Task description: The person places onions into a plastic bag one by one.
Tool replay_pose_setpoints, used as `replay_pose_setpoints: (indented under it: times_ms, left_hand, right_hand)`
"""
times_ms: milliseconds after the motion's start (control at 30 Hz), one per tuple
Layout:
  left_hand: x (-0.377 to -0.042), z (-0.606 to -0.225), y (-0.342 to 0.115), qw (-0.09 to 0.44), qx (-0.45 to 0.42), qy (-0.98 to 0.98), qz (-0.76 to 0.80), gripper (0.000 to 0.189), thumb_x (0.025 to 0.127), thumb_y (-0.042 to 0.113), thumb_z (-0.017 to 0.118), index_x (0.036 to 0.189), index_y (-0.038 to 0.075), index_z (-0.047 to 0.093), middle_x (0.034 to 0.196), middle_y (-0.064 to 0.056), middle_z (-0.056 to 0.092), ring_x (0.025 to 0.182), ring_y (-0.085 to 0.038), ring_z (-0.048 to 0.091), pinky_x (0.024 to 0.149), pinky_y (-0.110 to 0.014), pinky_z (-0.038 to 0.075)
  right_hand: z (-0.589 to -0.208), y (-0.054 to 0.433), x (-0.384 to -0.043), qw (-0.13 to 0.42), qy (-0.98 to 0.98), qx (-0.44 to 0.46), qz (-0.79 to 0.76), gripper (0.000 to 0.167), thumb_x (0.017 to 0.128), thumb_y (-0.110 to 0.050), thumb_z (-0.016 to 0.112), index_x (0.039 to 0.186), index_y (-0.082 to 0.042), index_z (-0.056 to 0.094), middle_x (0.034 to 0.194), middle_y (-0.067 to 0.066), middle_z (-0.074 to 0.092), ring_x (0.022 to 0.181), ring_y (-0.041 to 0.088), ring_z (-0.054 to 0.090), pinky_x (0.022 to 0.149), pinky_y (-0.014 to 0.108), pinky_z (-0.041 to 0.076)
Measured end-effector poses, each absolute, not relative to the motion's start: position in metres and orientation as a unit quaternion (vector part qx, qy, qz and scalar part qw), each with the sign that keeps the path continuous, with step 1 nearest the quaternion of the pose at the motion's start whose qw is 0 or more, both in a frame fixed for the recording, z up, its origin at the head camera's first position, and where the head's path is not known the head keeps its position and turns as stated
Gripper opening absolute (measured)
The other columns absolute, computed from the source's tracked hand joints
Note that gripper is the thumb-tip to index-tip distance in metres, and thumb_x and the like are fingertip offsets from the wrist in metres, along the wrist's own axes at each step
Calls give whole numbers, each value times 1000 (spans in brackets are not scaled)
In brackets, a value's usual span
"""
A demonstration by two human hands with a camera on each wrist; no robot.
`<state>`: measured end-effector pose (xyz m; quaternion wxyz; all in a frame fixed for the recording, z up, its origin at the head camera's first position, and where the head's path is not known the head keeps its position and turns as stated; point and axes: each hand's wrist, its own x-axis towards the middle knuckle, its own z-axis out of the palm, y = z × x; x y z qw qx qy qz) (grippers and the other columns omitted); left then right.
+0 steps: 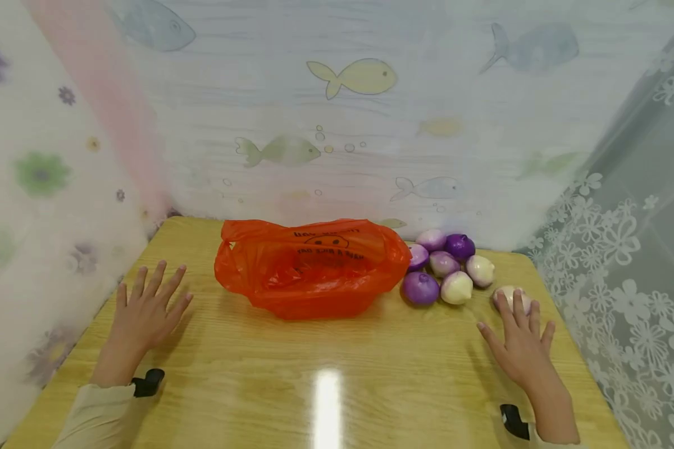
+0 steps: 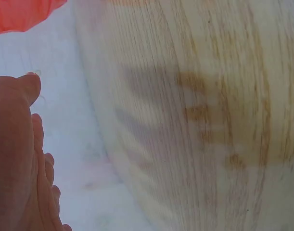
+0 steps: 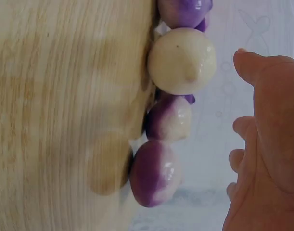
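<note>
A crumpled red plastic bag [image 1: 314, 274] with dark printing lies in the middle of the table. Several purple and white onions are grouped at its right, among them a purple onion [image 1: 421, 289] and a white onion [image 1: 457, 288]. My left hand [image 1: 146, 315], fingers spread, is held above the table to the left of the bag. Palm down and also spread, my right hand [image 1: 522, 346] is nearest a lone onion [image 1: 505, 296], which its fingers partly hide in the head view. The right wrist view shows this purple-and-white onion [image 3: 154, 173] apart from the fingers. Both hands hold nothing.
The wooden table [image 1: 247, 386] meets a fish-printed curtain [image 1: 359, 125] at the back. Flowered cloth [image 1: 39, 206] hangs along the left side, lace-patterned cloth [image 1: 629, 299] along the right. Each wrist wears a black camera, such as the left wrist camera [image 1: 149, 382].
</note>
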<state>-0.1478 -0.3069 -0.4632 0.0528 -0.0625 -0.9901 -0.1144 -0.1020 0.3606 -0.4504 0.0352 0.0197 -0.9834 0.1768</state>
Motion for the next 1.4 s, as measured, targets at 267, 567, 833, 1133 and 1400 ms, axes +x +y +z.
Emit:
replay_pose_setpoints:
  times_ms: [267,567,833,1133,1400]
  left_hand:
    - [-147,-463,-302,45,-70,-989,-123,69,108,52,36,165,23,10,168,-24,9,150,-56,7,111,-82,2]
    - [-148,-454,-287,36,-106,-983,-147,67,109,46,42,163,14,19,162,-32,22,146,-59,18,110,-81,15]
    - [-151,-451,-271,13,-133,-933,-335,64,111,36,39,162,4,17,162,-32,21,145,-58,22,110,-77,24]
    - [-154,-448,-246,41,-109,-882,-456,57,113,32,28,161,2,20,157,-31,35,142,-53,36,112,-66,36]
    - [-160,-443,-226,38,-81,-789,-608,62,113,39,23,159,-3,22,155,-30,37,126,-5,55,94,-7,47]
  right_hand:
    - [-453,356,-100,38,-981,24,190,82,107,-48,45,164,-10,1,165,30,-7,148,56,-20,106,82,-19]
    - [-459,349,-87,37,-968,43,246,82,106,-38,51,164,-8,1,166,32,-2,147,62,-10,104,86,-12]
    - [-464,321,-84,61,-913,53,400,78,102,-19,62,160,4,15,161,37,15,146,62,12,110,81,14]
    - [-469,290,-97,56,-851,9,523,57,104,-14,59,152,4,35,157,25,37,141,43,37,109,13,40]
    - [-474,277,-124,22,-822,-17,568,59,101,-9,61,152,6,35,156,27,38,140,42,42,95,0,38]
